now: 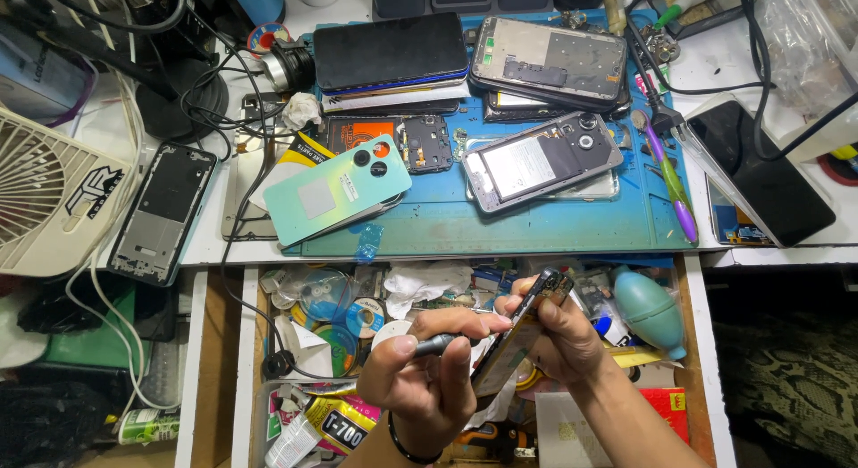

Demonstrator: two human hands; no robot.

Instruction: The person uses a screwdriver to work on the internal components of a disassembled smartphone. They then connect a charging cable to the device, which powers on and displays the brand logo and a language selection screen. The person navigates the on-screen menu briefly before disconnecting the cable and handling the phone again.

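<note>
Left hand [427, 379] grips a dark screwdriver [435, 345] against the phone frame [521, 327] (tilted edge-up), which the right hand [559, 336] clamps steady over the open drawer [700, 343].

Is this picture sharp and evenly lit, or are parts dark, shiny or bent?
In the head view, the blue mat is bright and sharp; the black phone shows soft glare; the corners at the bottom fall into shadow; the desk edge bows slightly, as with a wide lens; the left hand and right hand look faintly soft.
</note>
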